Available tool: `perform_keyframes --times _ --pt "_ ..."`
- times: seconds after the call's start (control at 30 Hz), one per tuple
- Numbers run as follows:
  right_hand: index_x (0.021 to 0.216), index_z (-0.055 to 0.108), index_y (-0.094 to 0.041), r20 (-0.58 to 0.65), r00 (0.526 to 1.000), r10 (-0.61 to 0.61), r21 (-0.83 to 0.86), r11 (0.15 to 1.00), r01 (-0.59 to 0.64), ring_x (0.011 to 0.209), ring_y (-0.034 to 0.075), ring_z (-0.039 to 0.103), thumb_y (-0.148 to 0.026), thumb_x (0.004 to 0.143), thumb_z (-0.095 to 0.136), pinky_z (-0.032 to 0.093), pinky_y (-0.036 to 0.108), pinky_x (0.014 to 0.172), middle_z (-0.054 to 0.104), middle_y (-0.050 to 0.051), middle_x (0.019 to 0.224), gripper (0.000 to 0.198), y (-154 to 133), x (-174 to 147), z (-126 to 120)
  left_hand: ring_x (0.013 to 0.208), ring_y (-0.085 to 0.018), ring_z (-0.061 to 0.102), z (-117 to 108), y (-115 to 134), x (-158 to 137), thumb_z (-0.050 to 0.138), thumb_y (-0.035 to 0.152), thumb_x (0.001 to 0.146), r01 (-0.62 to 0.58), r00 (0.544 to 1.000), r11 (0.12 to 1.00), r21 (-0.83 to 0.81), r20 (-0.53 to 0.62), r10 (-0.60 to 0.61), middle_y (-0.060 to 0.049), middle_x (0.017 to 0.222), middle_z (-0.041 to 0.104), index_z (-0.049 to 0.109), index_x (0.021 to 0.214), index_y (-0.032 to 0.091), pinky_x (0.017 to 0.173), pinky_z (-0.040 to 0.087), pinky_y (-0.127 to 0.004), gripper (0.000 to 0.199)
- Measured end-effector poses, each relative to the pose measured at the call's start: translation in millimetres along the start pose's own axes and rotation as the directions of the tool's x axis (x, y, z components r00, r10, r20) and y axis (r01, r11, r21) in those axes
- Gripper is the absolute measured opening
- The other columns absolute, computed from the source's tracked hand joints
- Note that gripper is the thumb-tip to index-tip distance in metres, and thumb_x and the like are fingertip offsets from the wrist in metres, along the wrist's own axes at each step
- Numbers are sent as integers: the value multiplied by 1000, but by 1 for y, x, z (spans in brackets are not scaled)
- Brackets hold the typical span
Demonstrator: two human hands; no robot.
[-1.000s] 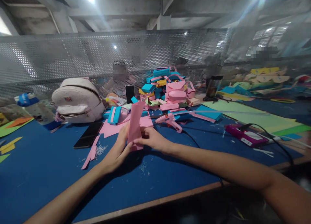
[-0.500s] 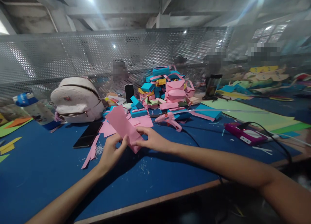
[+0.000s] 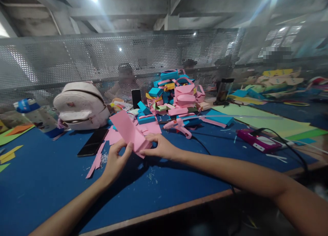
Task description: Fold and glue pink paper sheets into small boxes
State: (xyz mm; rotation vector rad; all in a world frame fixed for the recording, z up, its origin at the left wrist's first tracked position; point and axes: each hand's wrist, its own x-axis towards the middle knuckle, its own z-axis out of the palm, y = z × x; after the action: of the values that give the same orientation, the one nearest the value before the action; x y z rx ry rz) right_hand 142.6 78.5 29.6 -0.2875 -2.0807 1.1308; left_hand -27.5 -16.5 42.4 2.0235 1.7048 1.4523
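A folded piece of pink paper (image 3: 130, 130) is held above the blue table, its long flap rising up and to the left. My left hand (image 3: 119, 159) pinches its lower left edge between thumb and fingers. At the lower right end, my right hand (image 3: 161, 147) grips the paper where it bends into a box-like fold. Some fingertips are hidden behind the paper. Beyond it lie flat pink sheets (image 3: 151, 128). A pink glue gun (image 3: 178, 126) rests on the table past my right hand.
A tall pile of pink and blue paper boxes (image 3: 184, 96) stands at the back. To the left are a white backpack (image 3: 82, 108), a bottle (image 3: 38, 118) and a black phone (image 3: 93, 142). On the right sit a purple power box (image 3: 258, 140) with cords and green sheets (image 3: 261, 118).
The pink paper has been bent further, and its lower right end now stands up in a box-like fold. Both hands have stayed nearly in place.
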Motion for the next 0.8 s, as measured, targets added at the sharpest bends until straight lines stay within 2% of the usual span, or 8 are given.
perform_keyframes --times 0.2,0.37,0.6,0.8 --pt "80 72 -16 -2 1000 -14 -35 999 14 76 18 58 -45 81 68 43 29 76 66 2 74 29 -7 1 -4 60 -15 49 0 5 1 52 35 88 -26 998 999 -20 52 27 1 60 52 53 59 19 58 41 -27 32" --pt "74 69 -16 -4 1000 16 -70 997 -16 71 17 55 -48 82 66 42 26 70 62 0 70 32 -10 1 -5 58 -15 47 0 6 1 53 34 87 -33 998 999 -13 60 34 2 59 50 51 57 20 57 39 -28 33" --pt "68 66 -15 -12 1000 -7 -133 991 5 65 15 51 -48 84 64 39 26 66 57 -1 64 37 -10 2 -7 66 -17 52 0 4 1 53 33 89 -62 989 998 -10 135 63 -1 68 57 55 67 21 62 43 -30 25" --pt "76 70 -14 -14 1000 -3 -236 972 -1 75 17 54 -40 82 69 40 27 74 66 1 74 26 -10 3 -8 63 -17 51 1 2 2 51 32 89 -103 986 995 5 129 101 0 66 56 55 68 21 59 42 -30 24"
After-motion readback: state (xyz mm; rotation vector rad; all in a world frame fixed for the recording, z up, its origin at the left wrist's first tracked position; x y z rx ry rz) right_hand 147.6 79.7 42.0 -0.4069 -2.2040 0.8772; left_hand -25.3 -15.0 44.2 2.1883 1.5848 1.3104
